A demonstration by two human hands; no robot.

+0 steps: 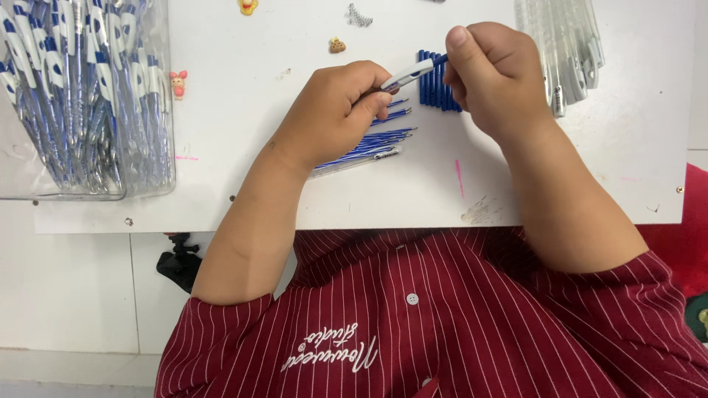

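On the white desk (pixel 221 177), a clear bin of finished pens (pixel 88 96) stands far left of the hands. Beside the left hand (pixel 332 110) lie blue refills (pixel 369 144) and barrels (pixel 436 85), unassembled. Both hands' fingers, the right hand (pixel 494 74) included, pinch one pen (pixel 411 72).

Tabletop (pixel 243 191) carries everything. Far left: clear bin (pixel 147 184) w/ finished pens (pixel 81 96) in it. Centre: left hand (pixel 335 110) & right hand (pixel 494 77) meet on one pen (pixel 411 72), held just above tabletop. Under left hand: refills (pixel 372 144), fanned out. Between hands, behind: row of barrels (pixel 435 92). Far right: bagged parts (pixel 564 44). Behind hands, near far edge: spring (pixel 360 15), small charms (pixel 337 46).
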